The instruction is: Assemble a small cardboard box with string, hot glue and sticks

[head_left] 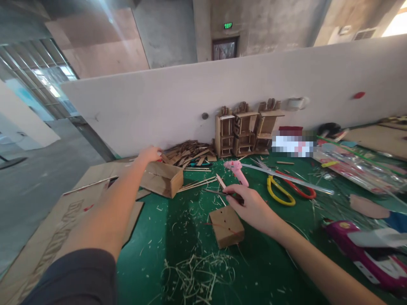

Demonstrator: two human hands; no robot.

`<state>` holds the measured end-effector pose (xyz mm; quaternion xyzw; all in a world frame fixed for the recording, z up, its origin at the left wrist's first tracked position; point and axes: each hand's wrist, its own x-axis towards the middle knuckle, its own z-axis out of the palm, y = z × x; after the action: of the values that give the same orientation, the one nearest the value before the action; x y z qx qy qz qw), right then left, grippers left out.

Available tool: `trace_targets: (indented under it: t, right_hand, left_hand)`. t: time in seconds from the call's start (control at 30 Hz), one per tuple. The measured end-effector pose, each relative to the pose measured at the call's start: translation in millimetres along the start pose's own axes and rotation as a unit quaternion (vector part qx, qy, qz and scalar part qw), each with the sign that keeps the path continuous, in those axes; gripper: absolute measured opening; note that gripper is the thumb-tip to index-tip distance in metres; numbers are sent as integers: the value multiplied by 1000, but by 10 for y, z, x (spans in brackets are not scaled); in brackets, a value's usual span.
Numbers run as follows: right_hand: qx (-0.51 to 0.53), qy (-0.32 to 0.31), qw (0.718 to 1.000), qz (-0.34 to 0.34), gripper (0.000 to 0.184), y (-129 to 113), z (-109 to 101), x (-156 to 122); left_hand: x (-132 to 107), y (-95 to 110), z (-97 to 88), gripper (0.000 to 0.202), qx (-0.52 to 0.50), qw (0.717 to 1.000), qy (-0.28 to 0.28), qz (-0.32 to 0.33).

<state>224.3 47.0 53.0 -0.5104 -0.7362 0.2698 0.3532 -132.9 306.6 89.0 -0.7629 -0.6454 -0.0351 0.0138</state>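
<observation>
My left hand (pixel 150 155) reaches to the back left, its fingers drawn together beside a small red bit, just behind an open cardboard box (pixel 162 180). What those fingers hold is hidden. My right hand (pixel 246 205) is closed around a thin dark rod (pixel 214 192) that points left; its exact kind is unclear. Just below that hand sits a small cardboard block (pixel 226 228) with several dark holes in its top and thin reddish strands by it. Thin wooden sticks (pixel 197 183) lie between the open box and my right hand.
A pink glue gun (pixel 237 170), yellow-handled scissors (pixel 280 192) and a clear strip (pixel 302 180) lie behind my right hand. Cardboard scraps (pixel 190 152) and cardboard structures (pixel 244 131) stand by the white partition (pixel 159 106). Curly shavings (pixel 197 275) cover the front; a purple device (pixel 362 254) lies right.
</observation>
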Motion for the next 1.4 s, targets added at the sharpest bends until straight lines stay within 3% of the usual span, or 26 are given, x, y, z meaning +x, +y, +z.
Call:
trace_targets:
  t: [0.07,0.17,0.3,0.4,0.5,0.57,0.67,0.8,0.9,1.0,1.1,1.23,1.33,1.4]
  right_hand:
    - [-15,-1,1000,10,22,5,-17,24]
    - [-13,8,1000,22,27,5,18,73]
    - [20,36,999,23,34,12,129,216]
    - [29,47,998,27,34,-1,202,384]
    - [20,48,998,36,30,-32,282,556]
    - [5,29,999,44,32,-48,358,649]
    - [-28,-9,998,47,38,-48,500,777]
    - [-83,-30,995,49,40,-37,654,978]
    - [-102,-50,993,34,41,-79,699,1096]
    - [-86,-102,991,4,32,-170,665,1073]
    - [-56,-132,990,-15,31,-258,514,858]
    - [0,-178,984,-29,38,-312,145,352]
    - [-25,-190,981,-31,62,-264,-116,-46]
    - [-54,-186,981,-29,81,-191,-212,-248]
  left_hand:
    - [6,6,-42,51,-24,1000,7,-1]
    - [-142,66,-148,53,-66,995,78,-7]
    - [-791,330,-137,51,-98,974,204,-5]
    - [-1491,635,144,37,-144,940,305,61]
    - [-2039,837,531,38,-135,947,284,64]
    - [-2220,857,719,42,-127,948,290,38]
    - [-2278,782,816,45,-92,958,267,44]
    - [-2268,688,792,49,-80,967,232,62]
    - [-2297,665,810,38,-75,977,172,98]
    - [-2332,648,844,23,-80,980,149,107]
    - [-2337,646,847,19,-79,980,151,102]
    - [-2291,679,802,21,-80,980,155,93]
    - [-2261,684,745,17,-88,977,166,97]
    - [-2264,678,697,15,-99,967,217,84]
